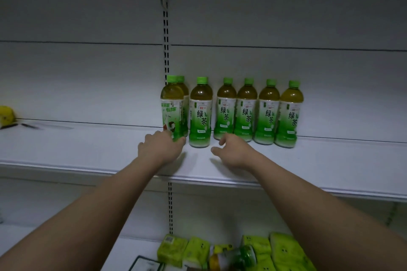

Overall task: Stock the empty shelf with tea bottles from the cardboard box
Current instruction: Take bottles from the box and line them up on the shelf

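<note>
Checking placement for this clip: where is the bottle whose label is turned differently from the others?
In the head view, the odd-label bottle stands at the row's left end, by the slotted upright, with the left hand at its base.

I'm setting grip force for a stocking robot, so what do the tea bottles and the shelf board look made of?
The tea bottles look like clear, glossy plastic: the amber tea shows through, the shoulders catch highlights, the caps are matte green and printed film labels wrap the bodies. The shelf looks like white painted sheet metal with a smooth, dull finish and a thin, shinier front lip, though that is less certain.

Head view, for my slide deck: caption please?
Left hand grips the leftmost tea bottle on the shelf; right hand open beside the row.
</note>
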### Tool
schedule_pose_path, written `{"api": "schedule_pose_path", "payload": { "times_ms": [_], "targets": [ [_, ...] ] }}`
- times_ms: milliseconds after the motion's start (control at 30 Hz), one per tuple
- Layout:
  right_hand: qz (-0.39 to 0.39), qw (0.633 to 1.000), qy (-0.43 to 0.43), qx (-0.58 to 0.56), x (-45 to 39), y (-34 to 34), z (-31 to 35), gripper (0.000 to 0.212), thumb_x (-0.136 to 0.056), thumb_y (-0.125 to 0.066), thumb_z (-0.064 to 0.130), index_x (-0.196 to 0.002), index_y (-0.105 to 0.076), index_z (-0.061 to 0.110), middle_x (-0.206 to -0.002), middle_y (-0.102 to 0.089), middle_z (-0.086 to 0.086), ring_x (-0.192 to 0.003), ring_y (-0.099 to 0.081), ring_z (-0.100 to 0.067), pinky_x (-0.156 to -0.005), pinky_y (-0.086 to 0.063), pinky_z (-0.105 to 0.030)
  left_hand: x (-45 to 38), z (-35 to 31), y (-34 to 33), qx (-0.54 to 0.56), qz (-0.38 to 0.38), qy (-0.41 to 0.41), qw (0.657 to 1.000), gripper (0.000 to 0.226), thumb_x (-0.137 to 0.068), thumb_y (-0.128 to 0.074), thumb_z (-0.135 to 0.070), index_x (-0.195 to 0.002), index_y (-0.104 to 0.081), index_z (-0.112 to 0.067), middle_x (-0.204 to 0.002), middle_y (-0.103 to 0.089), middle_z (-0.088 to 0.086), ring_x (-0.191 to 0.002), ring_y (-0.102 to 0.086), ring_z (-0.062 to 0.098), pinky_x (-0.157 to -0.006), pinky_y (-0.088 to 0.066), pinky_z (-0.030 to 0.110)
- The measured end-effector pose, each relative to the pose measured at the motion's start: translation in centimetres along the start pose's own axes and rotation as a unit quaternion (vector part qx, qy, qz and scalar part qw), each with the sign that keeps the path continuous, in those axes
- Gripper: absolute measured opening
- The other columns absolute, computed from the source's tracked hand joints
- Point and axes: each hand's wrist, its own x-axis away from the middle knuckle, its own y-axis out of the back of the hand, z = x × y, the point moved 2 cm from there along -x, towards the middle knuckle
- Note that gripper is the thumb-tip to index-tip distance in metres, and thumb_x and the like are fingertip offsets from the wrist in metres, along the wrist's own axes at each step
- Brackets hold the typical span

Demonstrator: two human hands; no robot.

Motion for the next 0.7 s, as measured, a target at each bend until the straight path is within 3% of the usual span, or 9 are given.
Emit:
{"api": "schedule_pose_path", "payload": {
  "times_ms": [167,333,533,700],
  "targets": [
    [-0.002,1.000,0.013,0.001,3.7,1.2,0.1,0.047,-0.091,-0.056,0.034,-0.110,-0.064,-0.009,-0.112,-0.066,-0.028,-0.101,-0.063,-0.040,-0.089,-0.050,-0.045,4.4,-1.5,1.5,0.002,-0.018,-0.017,1.000,0.054,-0.087,-0.041,-0.058,-0.124,-0.056,-0.023,-0.122,-0.061,0.007,-0.113,-0.051,0.032,-0.093,-0.046,0.045],
    [0.002,0.999,0.039,0.002,7.8,0.9,-0.4,0.034,-0.090,-0.056,0.039,-0.094,-0.068,0.007,-0.092,-0.071,-0.012,-0.089,-0.065,-0.030,-0.083,-0.053,-0.040,9.9,-2.6,1.5,0.068,-0.035,-0.065,0.995,0.036,-0.084,-0.049,-0.046,-0.112,-0.062,-0.026,-0.104,-0.068,0.001,-0.101,-0.059,0.025,-0.085,-0.050,0.038],
    [0.018,0.997,0.073,0.028,11.4,-0.7,-1.7,0.027,-0.090,-0.057,0.044,-0.085,-0.064,0.018,-0.093,-0.067,-0.005,-0.088,-0.062,-0.026,-0.082,-0.053,-0.038,13.8,-2.5,-0.4,0.121,0.036,-0.089,0.988,0.023,-0.081,-0.055,-0.037,-0.098,-0.066,-0.026,-0.089,-0.068,-0.003,-0.089,-0.063,0.023,-0.083,-0.052,0.036],
    [0.057,0.998,0.039,0.016,14.0,-4.4,-5.1,0.027,-0.089,-0.059,0.039,-0.080,-0.067,0.015,-0.089,-0.072,-0.010,-0.086,-0.064,-0.026,-0.077,-0.050,-0.032,17.1,-0.9,-5.8,0.127,0.135,-0.076,0.980,0.011,-0.083,-0.060,-0.030,-0.085,-0.067,-0.022,-0.081,-0.067,0.005,-0.086,-0.065,0.027,-0.079,-0.051,0.033]
  ]
}}
